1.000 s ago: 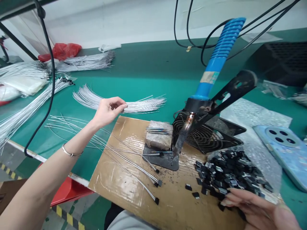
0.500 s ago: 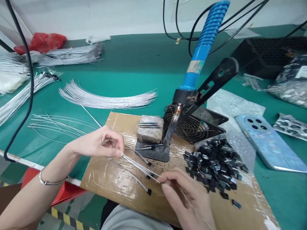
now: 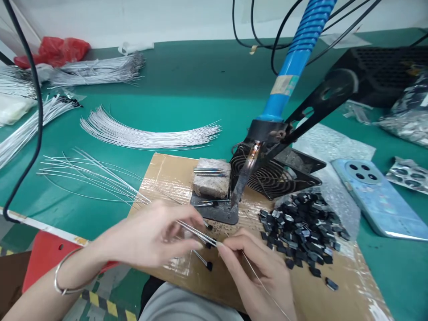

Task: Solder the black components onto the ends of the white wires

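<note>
My right hand (image 3: pixel 257 267) pinches the ends of a few white wires (image 3: pixel 195 230) between thumb and fingers. A thin strand of solder wire (image 3: pixel 259 280) also runs through this hand. My left hand (image 3: pixel 163 236), slightly blurred, is around the same white wires, thumb and index finger apart. Under it on the board lie wires with small black connectors (image 3: pixel 209 266) on their ends. Above my hands, a blue-handled soldering iron (image 3: pixel 254 160) points its tip down at a dark metal plate (image 3: pixel 220 213). A block (image 3: pixel 211 183) on that plate carries several short wire pieces.
A pile of black connectors (image 3: pixel 304 232) covers the right of the cardboard (image 3: pixel 160 167). Behind the iron lies a black fan (image 3: pixel 277 171). A blue phone (image 3: pixel 377 196) sits at the right. White wire bundles (image 3: pixel 150 136) lie on the green mat; a black cable (image 3: pixel 36 111) hangs at left.
My left hand has moved right along the wires, toward my right hand, and its thumb and index finger have parted. My right hand has stayed nearly in place, pinching the wire ends.
</note>
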`<state>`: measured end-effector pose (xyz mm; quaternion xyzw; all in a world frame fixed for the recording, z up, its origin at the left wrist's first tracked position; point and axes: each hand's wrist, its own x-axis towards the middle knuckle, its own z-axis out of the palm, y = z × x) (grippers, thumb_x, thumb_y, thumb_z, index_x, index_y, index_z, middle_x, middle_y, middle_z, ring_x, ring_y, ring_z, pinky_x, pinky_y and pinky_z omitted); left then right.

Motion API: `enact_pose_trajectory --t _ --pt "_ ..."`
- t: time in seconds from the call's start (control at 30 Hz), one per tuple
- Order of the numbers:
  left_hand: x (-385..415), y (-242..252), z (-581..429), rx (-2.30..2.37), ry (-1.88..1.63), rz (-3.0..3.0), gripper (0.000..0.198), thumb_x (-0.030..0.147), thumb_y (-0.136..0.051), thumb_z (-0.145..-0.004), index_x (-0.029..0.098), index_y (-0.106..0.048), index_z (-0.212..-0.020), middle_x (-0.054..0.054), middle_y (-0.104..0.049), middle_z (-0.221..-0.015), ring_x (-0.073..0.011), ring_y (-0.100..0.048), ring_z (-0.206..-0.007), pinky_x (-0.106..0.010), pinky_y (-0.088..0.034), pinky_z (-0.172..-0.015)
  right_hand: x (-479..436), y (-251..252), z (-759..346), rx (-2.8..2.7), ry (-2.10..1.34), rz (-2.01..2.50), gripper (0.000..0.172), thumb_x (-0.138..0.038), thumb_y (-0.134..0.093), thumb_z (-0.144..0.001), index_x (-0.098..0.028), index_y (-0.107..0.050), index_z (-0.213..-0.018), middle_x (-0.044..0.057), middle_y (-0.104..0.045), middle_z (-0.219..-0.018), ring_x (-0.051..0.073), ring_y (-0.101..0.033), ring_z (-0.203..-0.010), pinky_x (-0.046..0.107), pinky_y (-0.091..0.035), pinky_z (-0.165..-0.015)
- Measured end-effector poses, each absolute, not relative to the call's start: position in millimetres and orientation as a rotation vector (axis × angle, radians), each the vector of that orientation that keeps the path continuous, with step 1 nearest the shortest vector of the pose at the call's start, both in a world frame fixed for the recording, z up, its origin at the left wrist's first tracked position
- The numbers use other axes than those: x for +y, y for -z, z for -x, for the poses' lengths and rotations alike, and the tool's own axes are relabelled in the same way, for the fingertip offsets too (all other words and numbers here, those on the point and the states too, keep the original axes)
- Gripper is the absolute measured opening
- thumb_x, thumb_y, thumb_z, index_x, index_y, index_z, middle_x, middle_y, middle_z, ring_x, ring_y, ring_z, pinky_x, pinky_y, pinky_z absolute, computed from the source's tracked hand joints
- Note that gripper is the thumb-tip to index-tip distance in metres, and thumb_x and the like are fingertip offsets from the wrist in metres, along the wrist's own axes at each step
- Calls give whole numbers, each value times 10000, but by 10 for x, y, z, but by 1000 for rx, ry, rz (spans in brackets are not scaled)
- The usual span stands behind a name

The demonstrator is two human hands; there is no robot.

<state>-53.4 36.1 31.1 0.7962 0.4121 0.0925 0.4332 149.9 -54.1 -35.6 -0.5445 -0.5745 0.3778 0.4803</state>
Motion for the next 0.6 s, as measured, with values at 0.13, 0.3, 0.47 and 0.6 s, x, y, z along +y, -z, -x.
enact_pose_trajectory --t 0.13,0.3,0.47,0.6 --pt "164 -233 259 991 -148 -1814 159 215 -526 -975 209 -678 -1019 47 -528 -604 -119 -450 -521 -236 -322 -500 -557 376 -1508 -1412 -941 1319 215 -203 -608 -961 -202 -647 -750 -21 -554 -683 117 -510 -600 250 -369 -553" --pt "171 -88 170 1102 -292 -1439 180 314 -589 -946 176 -610 -831 51 -479 -635 -100 -340 -530 -239 -246 -478 -592 492 -1583 -1119 -1045 1324 332 -379 -509 -1018 -212 -768 -896 -10 -519 -664 137 -524 -580 274 -399 -544" --pt "212 -74 159 1176 -403 -1388 183 307 -637 -901 154 -623 -800 53 -480 -624 -93 -322 -536 -242 -234 -493 -603 605 -1715 -641 -1008 1198 422 -490 -447 -1024 -216 -741 -895 -57 -374 -575 97 -394 -453 211 -346 -422" --pt "204 -68 125 1191 -457 -1385 174 300 -659 -876 152 -635 -788 40 -517 -643 -97 -333 -551 -248 -250 -512 -611 605 -1741 -578 -943 1172 491 -475 -529 -1000 -202 -571 -594 -33 -397 -558 117 -422 -511 201 -374 -419"
